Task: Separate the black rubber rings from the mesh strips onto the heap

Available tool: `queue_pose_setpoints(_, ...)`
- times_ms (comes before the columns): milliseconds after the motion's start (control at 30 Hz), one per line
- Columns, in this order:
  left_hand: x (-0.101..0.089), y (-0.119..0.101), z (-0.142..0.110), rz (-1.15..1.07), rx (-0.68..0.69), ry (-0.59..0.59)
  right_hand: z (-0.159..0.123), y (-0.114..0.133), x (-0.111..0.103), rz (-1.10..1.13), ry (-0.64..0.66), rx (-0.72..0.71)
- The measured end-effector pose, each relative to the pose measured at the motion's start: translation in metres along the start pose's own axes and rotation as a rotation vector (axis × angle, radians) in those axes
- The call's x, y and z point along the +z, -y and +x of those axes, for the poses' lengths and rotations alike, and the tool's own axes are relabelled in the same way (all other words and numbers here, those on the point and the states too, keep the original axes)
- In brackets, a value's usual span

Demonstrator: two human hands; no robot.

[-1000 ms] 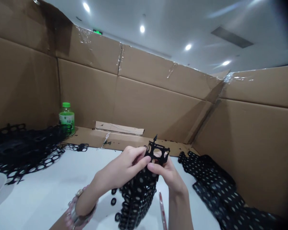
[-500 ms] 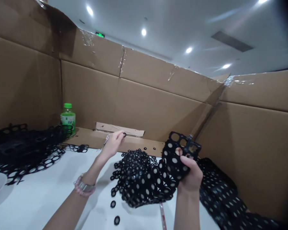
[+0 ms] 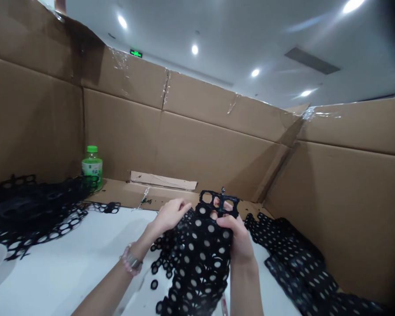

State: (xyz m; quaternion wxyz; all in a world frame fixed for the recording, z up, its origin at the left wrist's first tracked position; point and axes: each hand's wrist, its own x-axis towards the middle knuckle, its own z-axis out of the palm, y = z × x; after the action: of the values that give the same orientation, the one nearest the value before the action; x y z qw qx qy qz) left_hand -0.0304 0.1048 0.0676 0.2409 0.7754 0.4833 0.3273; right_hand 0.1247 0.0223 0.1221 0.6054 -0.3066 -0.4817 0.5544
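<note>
Cardboard walls (image 3: pixel 197 149) box in my white tabletop (image 3: pixel 69 267), with a green-capped bottle (image 3: pixel 92 166) back in the corner. I've got a black punched sheet (image 3: pixel 200 259) hanging over the tabletop, my right hand (image 3: pixel 237 237) clenched on its top edge. Left hand (image 3: pixel 169 216) sits loose, fingertips at the sheet's side; can't tell if it's gripping. More black sheet (image 3: pixel 29 206) is heaped left, another pile (image 3: pixel 292 259) right.

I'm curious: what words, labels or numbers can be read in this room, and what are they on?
Label on the green-capped plastic bottle: printed, but too small and blurred to read.
Glowing green sign above the cardboard wall: too small to read.
Nothing else legible shows.
</note>
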Motion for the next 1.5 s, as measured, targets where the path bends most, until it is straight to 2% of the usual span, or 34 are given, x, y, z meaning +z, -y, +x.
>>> queue_pose_setpoints(33,-0.009,-0.011,-0.006,-0.058,0.061,-0.036,0.001,-0.002,0.000,-0.009,0.003,-0.011)
queue_pose_setpoints(100,-0.026,-0.034,-0.022,-0.337,0.297,-0.147,0.002,-0.005,0.001,-0.012,0.015,-0.028)
queue_pose_setpoints(133,-0.032,-0.045,-0.032,-0.388,0.367,-0.161,0.002,-0.005,0.001,-0.023,0.027,-0.039)
queue_pose_setpoints(200,-0.041,-0.062,-0.049,-0.377,0.401,-0.241,0.001,-0.006,0.002,-0.096,0.054,-0.081)
queue_pose_setpoints(267,-0.043,-0.072,-0.059,-0.304,0.393,-0.272,0.000,-0.005,0.002,-0.237,0.080,-0.135)
queue_pose_setpoints(367,-0.039,-0.076,-0.061,-0.248,0.401,-0.307,-0.002,-0.003,0.003,-0.394,0.094,-0.206)
queue_pose_setpoints(500,-0.027,-0.072,-0.054,-0.253,0.500,-0.545,-0.002,-0.003,0.006,-0.436,0.066,-0.258)
queue_pose_setpoints(567,-0.024,-0.070,-0.052,-0.296,0.587,-0.527,-0.002,-0.003,0.008,-0.416,0.083,-0.254)
queue_pose_setpoints(633,-0.024,-0.069,-0.052,-0.372,0.626,-0.427,-0.004,-0.001,0.008,-0.374,0.106,-0.250)
queue_pose_setpoints(867,-0.031,-0.071,-0.055,-0.580,0.470,-0.181,-0.006,0.003,0.002,-0.317,0.109,-0.209)
queue_pose_setpoints(967,-0.030,-0.073,-0.055,-0.681,0.419,-0.121,-0.006,0.002,-0.001,-0.334,0.129,-0.199)
queue_pose_setpoints(1033,-0.027,-0.075,-0.055,-0.683,0.404,-0.151,-0.007,0.002,-0.002,-0.341,0.141,-0.198)
queue_pose_setpoints(1133,-0.023,-0.075,-0.052,-0.641,0.344,-0.268,-0.009,0.002,-0.002,-0.313,0.132,-0.170)
queue_pose_setpoints(1233,-0.017,-0.067,-0.042,-0.723,0.252,-0.312,-0.009,-0.002,0.000,-0.244,0.133,-0.094)
queue_pose_setpoints(1367,-0.010,-0.044,-0.020,-0.824,0.187,-0.293,-0.001,-0.006,0.004,-0.138,0.013,0.019)
queue_pose_setpoints(1500,-0.014,-0.011,0.003,-0.640,0.071,-0.421,0.003,0.000,0.000,0.064,-0.130,0.044)
